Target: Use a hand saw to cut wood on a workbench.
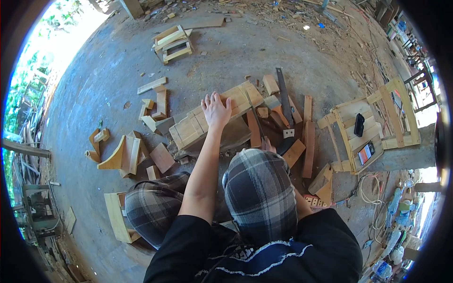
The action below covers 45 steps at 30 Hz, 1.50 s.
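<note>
My left hand lies with its fingers spread on top of a pale wooden workpiece. The workpiece rests slantwise on a larger block in front of my knees. My right hand is mostly hidden behind my raised knee, closed at the lower end of a narrow saw. That saw's blade, seen nearly edge-on, crosses the workpiece near its right end. Its handle cannot be made out. Just to the right lie a brush with an orange handle and a wider handsaw.
Wood offcuts and curved wooden pieces are scattered at the left. A small wooden frame stands farther off. On the right, a slatted wooden piece carries two phones. A power strip and cables lie near my right side.
</note>
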Each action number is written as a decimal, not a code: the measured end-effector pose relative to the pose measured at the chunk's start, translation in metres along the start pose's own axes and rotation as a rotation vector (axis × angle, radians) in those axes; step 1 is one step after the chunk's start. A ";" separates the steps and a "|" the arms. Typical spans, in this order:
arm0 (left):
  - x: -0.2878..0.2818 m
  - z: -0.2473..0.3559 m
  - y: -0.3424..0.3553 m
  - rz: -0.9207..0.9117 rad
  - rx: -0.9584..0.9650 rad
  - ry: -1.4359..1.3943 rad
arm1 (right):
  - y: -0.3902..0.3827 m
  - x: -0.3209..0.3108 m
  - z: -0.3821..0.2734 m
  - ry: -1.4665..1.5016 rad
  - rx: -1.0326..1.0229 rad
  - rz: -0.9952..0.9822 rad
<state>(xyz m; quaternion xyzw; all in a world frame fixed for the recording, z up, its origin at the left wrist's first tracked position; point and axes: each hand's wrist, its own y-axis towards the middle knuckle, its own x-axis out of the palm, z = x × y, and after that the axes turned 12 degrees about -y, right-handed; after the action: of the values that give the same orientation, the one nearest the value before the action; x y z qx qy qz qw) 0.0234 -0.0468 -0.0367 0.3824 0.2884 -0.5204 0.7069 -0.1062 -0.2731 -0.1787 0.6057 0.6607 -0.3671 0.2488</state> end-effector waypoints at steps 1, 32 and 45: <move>0.006 0.012 0.003 0.018 0.029 -0.020 | -0.007 0.016 0.047 0.036 0.065 -0.061; 0.007 0.024 0.004 -0.007 0.022 -0.043 | 0.012 0.001 0.039 -0.369 -0.127 -0.098; 0.004 0.003 0.010 0.048 -0.022 -0.005 | 0.013 -0.087 -0.083 -0.215 0.031 0.011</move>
<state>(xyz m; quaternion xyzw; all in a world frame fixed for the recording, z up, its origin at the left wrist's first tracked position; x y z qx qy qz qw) 0.0343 -0.0500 -0.0354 0.3802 0.2832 -0.5012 0.7239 -0.0709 -0.2619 -0.0633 0.5703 0.6210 -0.4389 0.3107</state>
